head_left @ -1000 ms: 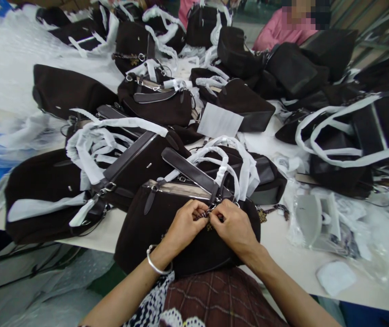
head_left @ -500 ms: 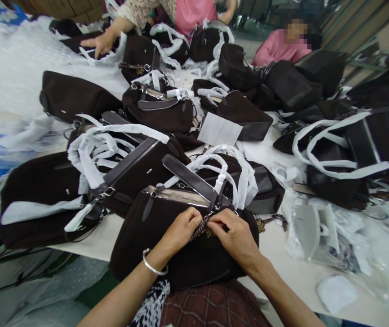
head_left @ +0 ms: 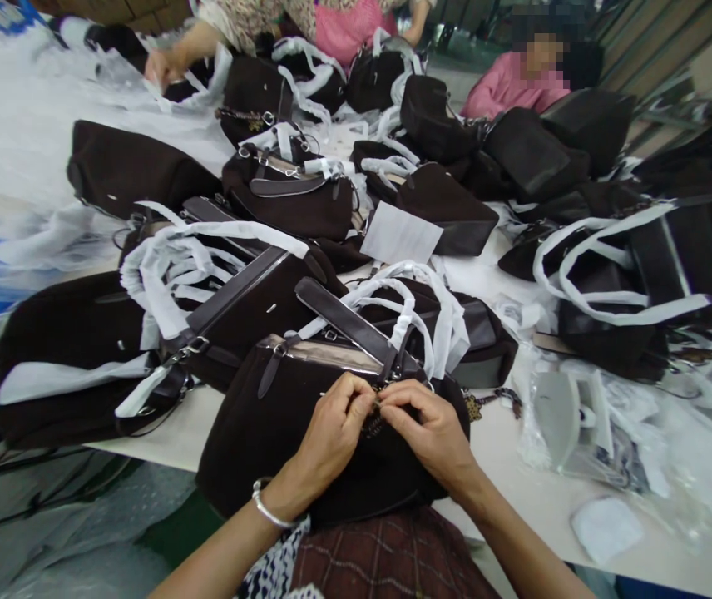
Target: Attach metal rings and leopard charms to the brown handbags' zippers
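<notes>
A dark brown handbag [head_left: 269, 441] lies on the table edge in front of me, its zip and pale lining showing at the top. Over its front, my left hand [head_left: 338, 424] and my right hand [head_left: 424, 420] meet with fingertips pinched together. Between them is a braided charm strap [head_left: 373, 423], partly hidden by the fingers. Both hands are closed on it, just below the bag's leather strap [head_left: 343, 324]. White wrapping covers the bag's handles [head_left: 437, 316], which stand up behind my hands.
Several similar bags, such as one at the left [head_left: 69, 333], crowd the white table [head_left: 162, 449]. A grey tape dispenser [head_left: 559, 420] sits among clear plastic at the right. Across the table, a person in a pink apron [head_left: 347, 29] works, with another person in pink [head_left: 511, 87] nearby.
My left hand has shifted slightly right and up, so my fingertips are closer together on the charm strap. The far person's hand has drawn back and closed over a wrapped handle.
</notes>
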{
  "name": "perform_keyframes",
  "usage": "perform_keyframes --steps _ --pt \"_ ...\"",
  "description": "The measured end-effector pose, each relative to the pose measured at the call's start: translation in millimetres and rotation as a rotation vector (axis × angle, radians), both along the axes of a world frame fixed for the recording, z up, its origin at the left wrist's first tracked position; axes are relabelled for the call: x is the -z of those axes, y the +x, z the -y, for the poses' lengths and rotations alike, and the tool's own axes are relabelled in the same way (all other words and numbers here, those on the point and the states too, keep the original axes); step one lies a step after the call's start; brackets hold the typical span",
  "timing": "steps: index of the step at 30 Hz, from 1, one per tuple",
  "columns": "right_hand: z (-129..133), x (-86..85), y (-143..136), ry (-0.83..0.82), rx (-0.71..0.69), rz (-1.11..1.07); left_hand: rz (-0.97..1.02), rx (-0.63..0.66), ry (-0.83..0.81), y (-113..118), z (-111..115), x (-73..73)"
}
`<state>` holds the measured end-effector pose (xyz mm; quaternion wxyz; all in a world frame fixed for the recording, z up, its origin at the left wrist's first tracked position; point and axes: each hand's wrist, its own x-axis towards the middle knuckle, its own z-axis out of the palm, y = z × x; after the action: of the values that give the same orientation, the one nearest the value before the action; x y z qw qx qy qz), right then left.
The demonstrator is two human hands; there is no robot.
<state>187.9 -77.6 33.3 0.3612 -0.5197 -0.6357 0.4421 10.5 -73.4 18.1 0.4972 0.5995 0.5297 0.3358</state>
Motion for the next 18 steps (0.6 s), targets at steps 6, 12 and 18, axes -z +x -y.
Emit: perform_keyframes --steps 6,12,18 --pt "4 -2.6 6 -0.071 0.100 0.057 -0.291 0.139 0.066 8 -8 24.7" --pt "7 -2.2 6 0.127 0.143 0.301 -0.118 0.109 -0.065 12 -15 29.7" --pt "6 5.9 2 0.292 0.116 0.414 0.201 0.112 -0.370 1 -13 37.3"
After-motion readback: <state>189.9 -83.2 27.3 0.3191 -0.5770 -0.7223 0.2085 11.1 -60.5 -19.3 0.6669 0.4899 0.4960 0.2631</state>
